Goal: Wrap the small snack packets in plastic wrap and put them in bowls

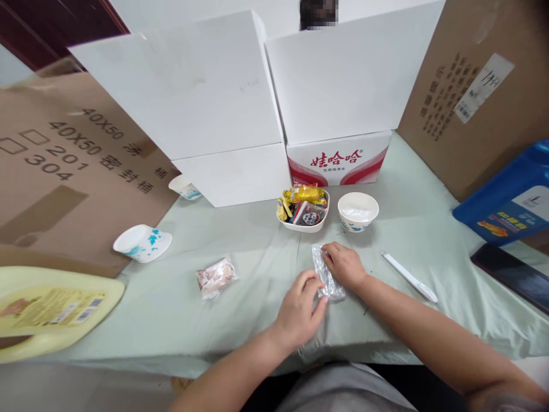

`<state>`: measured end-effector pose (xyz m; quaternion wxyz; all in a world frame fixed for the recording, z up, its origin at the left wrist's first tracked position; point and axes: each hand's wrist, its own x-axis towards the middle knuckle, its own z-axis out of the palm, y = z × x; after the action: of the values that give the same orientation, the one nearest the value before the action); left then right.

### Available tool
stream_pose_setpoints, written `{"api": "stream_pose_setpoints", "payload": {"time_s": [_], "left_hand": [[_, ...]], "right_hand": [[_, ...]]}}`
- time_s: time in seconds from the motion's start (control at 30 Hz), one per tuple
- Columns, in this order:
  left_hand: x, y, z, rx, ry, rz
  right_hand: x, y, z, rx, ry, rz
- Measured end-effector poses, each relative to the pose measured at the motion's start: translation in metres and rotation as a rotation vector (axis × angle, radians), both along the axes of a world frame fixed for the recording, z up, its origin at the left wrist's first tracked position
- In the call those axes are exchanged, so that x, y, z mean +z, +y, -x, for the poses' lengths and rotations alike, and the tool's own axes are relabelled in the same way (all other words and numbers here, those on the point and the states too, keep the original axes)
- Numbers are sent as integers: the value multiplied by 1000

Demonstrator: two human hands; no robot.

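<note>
A crinkled strip of clear plastic wrapping (330,283) lies on the cloth-covered table right in front of me. My left hand (300,309) has its bent fingers and thumb on the left edge of the strip. Over the upper right part of it, my right hand (345,264) curls its fingers and holds it against the cloth. Just beyond my hands stands a white bowl (306,228) filled with small wrapped snacks. To its right is a paper bowl (358,220) with clear plastic inside. A white cutter-like tool (409,277) lies right of my right hand.
A wrapped pinkish-brown item (217,277) and a tipped paper bowl (143,243) lie left; another paper bowl (184,187) is behind. White boxes (214,97) and cardboard boxes (64,154) wall the table. A yellow jug (55,312), blue bottle (510,197) and phone (510,274) flank it.
</note>
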<state>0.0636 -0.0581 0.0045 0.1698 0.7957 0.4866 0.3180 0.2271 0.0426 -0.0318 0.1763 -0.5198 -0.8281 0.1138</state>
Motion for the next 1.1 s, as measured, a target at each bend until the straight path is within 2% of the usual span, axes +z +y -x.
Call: {"api": "stream_pose_setpoints", "payload": {"time_s": [0.1,0.17,0.2,0.3,0.4,0.43,0.47,0.53,0.6,0.67,0.87,1.03,1.1], "left_hand": [[6,32,1,-130,68,-49],[3,54,3,-278,186,-68],[-1,64,4,-308,248,-80],[-16,80,12,-290,309,-77],[-26,83,20,-259,239,-54],[-27,83,22,-249,224,-52],[-28,83,24,-237,214,-51],[-28,84,26,-212,203,-48],[-28,86,28,-191,197,-50],[-29,88,28,-178,193,-58],[-29,89,30,-178,197,-81],[-23,85,30,-391,119,-44],[-24,83,29,-442,91,-25]], "right_hand": [[-1,-1,3,-8,-18,-7],[-2,-1,3,-2,-24,-13],[-2,-1,2,5,-28,-25],[-1,6,-9,-19,-41,-101],[6,13,-31,-109,20,-192],[10,14,-37,-97,80,-213],[14,13,-42,-36,149,-214],[23,7,-46,226,252,-133],[30,-1,-41,518,236,16],[32,-9,-34,657,139,121],[35,-16,-27,619,11,84],[49,-20,-36,643,142,167],[49,-17,-38,549,213,191]]}}
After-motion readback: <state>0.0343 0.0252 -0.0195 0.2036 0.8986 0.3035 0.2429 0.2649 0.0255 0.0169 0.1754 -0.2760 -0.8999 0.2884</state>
